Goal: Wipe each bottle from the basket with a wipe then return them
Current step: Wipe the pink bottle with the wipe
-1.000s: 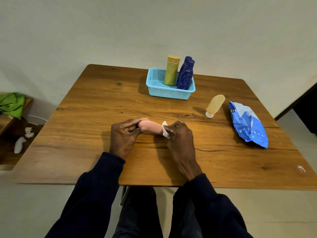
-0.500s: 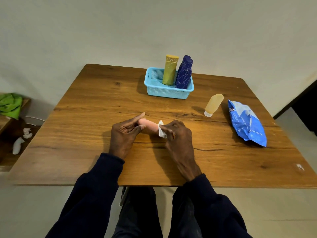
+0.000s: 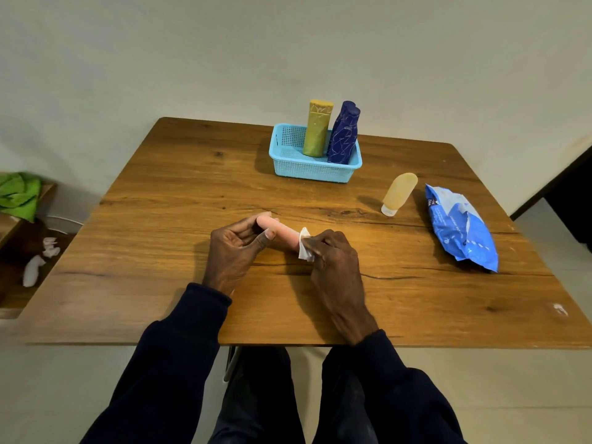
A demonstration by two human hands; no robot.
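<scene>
Grip of left hand [image 3: 235, 248] pinches pink bottle [image 3: 283, 232] end, frame centre. Grip of right hand [image 3: 333, 256] clamps wipe [image 3: 304, 249] round other end. Rotate bottle; draw wipe full length, steady pressure.

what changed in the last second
The left hand has shifted its fingers on the pink bottle: the forefinger that lay over its end has come off, baring that end. The right hand still presses the wipe round the other end. The basket and wipe pack have not moved.
</scene>
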